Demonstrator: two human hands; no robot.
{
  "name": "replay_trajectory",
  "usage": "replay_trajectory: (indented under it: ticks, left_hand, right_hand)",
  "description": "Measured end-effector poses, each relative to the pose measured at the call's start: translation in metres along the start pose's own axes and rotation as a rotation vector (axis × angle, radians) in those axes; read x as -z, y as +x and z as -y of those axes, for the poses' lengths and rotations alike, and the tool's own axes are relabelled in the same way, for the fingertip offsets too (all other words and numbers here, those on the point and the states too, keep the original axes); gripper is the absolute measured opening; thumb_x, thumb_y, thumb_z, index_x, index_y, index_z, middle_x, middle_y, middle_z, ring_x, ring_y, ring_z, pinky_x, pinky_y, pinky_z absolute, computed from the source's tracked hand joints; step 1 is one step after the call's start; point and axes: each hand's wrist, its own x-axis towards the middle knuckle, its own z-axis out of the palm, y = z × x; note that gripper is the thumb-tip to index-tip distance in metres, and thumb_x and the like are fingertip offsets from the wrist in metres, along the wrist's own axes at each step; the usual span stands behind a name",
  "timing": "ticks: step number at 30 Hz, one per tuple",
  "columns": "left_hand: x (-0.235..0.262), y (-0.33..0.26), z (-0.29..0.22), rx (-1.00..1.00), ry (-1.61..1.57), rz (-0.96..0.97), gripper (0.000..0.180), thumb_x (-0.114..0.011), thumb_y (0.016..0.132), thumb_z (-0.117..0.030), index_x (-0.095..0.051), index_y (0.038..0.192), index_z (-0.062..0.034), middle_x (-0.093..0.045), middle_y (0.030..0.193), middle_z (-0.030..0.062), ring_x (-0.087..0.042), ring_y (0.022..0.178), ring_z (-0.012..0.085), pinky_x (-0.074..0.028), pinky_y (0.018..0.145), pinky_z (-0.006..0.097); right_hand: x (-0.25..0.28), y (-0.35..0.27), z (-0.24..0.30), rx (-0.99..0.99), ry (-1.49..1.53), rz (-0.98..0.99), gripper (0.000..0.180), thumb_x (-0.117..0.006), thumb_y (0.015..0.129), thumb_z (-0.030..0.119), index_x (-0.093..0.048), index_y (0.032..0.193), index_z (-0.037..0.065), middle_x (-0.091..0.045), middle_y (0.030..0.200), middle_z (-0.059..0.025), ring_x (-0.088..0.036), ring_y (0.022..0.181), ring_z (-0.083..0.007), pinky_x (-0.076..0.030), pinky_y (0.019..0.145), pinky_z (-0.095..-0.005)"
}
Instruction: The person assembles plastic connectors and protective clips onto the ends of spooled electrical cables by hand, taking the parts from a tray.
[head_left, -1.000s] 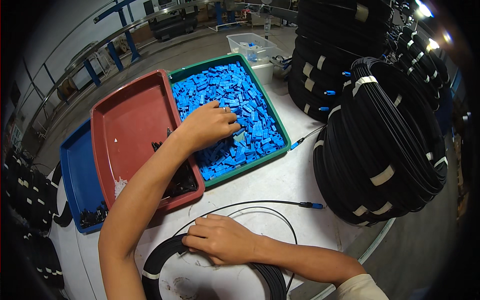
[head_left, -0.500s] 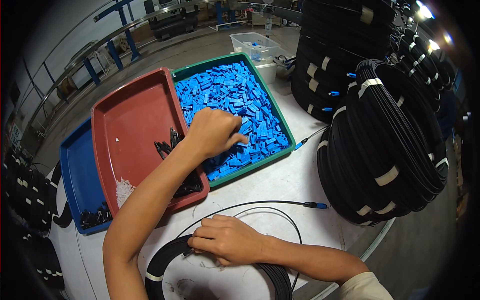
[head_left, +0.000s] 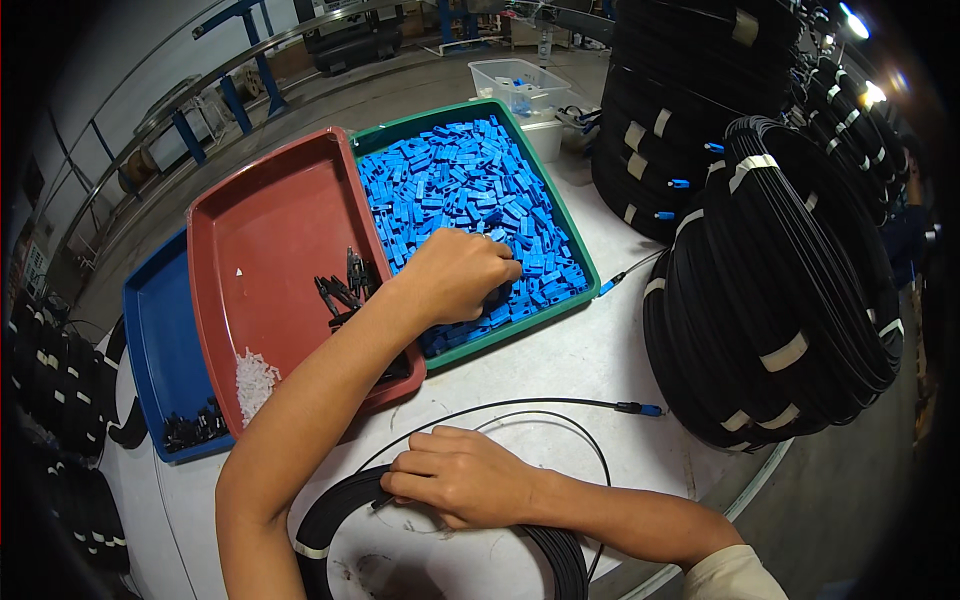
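My left hand is down in the green tray, its fingers curled among many small blue connector housings. The curled fingers hide whatever is pinched there. My right hand is closed on the end of a black cable, its dark tip poking out below the fingers. Under that hand lies a coil of black cable bound with a pale band. From the coil another cable end, tipped with a black and blue connector, stretches rightward over the white table.
Left of the green tray, a red tray holds black parts and small white pieces. A blue tray with black parts sits beyond it. Tall cable coils stand at the right. Behind is a clear plastic bin.
My left hand has shifted slightly rightward and nearer within the green tray, and its fingers have curled in more. The right hand keeps its hold on the cable end.
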Motion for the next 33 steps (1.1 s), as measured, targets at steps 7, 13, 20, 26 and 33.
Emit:
replay_trajectory:
  ticks: [7,13,20,26,33]
  left_hand:
    - [0.002,0.012,0.0,0.16,-0.242,0.12,0.031,-0.071,0.068,-0.001,-0.07,0.097,-0.0134,-0.074,0.093,0.0058,-0.071,0.088,0.0291,-0.053,0.066,0.045]
    - [-0.001,0.015,0.003,0.138,-0.238,0.093,0.034,-0.068,0.074,0.002,-0.071,0.105,-0.0109,-0.071,0.098,0.0097,-0.069,0.093,0.0323,-0.053,0.075,0.046]
    - [0.018,-0.033,0.005,0.16,-0.713,-0.295,0.024,-0.067,0.085,0.005,-0.074,0.104,-0.0077,-0.065,0.102,0.0106,-0.065,0.093,0.0288,-0.052,0.082,0.041]
    - [0.063,-0.129,-0.043,0.414,-0.871,-0.427,0.018,-0.078,0.08,-0.003,-0.071,0.096,-0.0046,-0.066,0.091,0.0043,-0.059,0.081,0.0151,-0.048,0.073,0.031]
    - [0.036,-0.237,-0.089,0.586,-1.316,-0.612,0.022,-0.075,0.087,0.004,-0.057,0.094,-0.0043,-0.072,0.106,0.0138,-0.068,0.096,0.0164,-0.055,0.092,0.034]
  right_hand:
    - [0.002,0.0,-0.003,-0.008,-0.039,0.011,0.027,-0.07,0.08,0.012,-0.066,0.106,0.006,-0.062,0.092,-0.0053,-0.06,0.085,-0.0248,-0.05,0.075,-0.0376]
    - [0.005,0.0,0.002,-0.022,-0.028,0.034,0.024,-0.068,0.08,0.009,-0.066,0.103,0.004,-0.062,0.092,-0.007,-0.061,0.089,-0.027,-0.05,0.078,-0.0396]
    - [0.001,0.0,0.0,0.026,-0.001,-0.012,0.024,-0.073,0.08,0.013,-0.067,0.102,0.005,-0.064,0.089,-0.0094,-0.063,0.083,-0.0308,-0.052,0.073,-0.0422]
    - [0.007,0.005,0.005,-0.023,0.043,-0.117,0.025,-0.074,0.081,0.002,-0.069,0.105,0.007,-0.063,0.083,-0.0117,-0.065,0.073,-0.0324,-0.052,0.064,-0.0423]
    - [0.007,0.006,0.011,-0.097,0.048,-0.128,0.025,-0.078,0.081,0.001,-0.07,0.104,0.006,-0.062,0.08,-0.0099,-0.063,0.067,-0.0273,-0.05,0.06,-0.0381]
